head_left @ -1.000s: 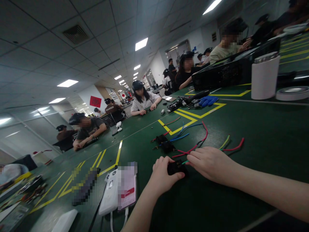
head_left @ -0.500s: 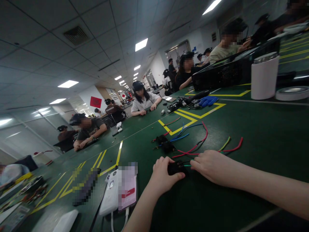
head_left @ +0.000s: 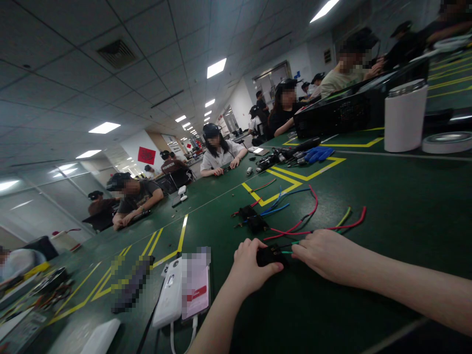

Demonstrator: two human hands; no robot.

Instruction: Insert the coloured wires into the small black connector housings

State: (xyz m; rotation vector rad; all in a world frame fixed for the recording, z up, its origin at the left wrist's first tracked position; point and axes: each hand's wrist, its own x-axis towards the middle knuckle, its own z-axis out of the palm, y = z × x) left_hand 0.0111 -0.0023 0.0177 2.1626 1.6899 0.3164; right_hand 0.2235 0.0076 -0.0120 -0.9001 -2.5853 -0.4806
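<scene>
Between the thumb and fingers of my left hand (head_left: 251, 260) is a small black block-shaped electrical part (head_left: 272, 252), resting low over the green table. My right hand (head_left: 319, 251) pinches a green wire (head_left: 286, 252) just right of that part; its fingertips hide where they grip. Beyond the right hand stick up the free ends of a red wire (head_left: 359, 219) and a yellow-green wire (head_left: 345, 215). A second black part (head_left: 252, 219) lies farther off with red and blue wires attached, touched by neither hand.
At left lie a white power bank (head_left: 167, 295) and a pink phone (head_left: 196, 287) with cables. A blue-handled tool (head_left: 317, 155) rests beyond the wires. A white cup (head_left: 404, 118) and its lid (head_left: 448, 142) stand at right. Co-workers sit around the table (head_left: 391, 182).
The free ends of the red and yellow-green wires have shifted slightly left. Both hands keep nearly the same place and grip.
</scene>
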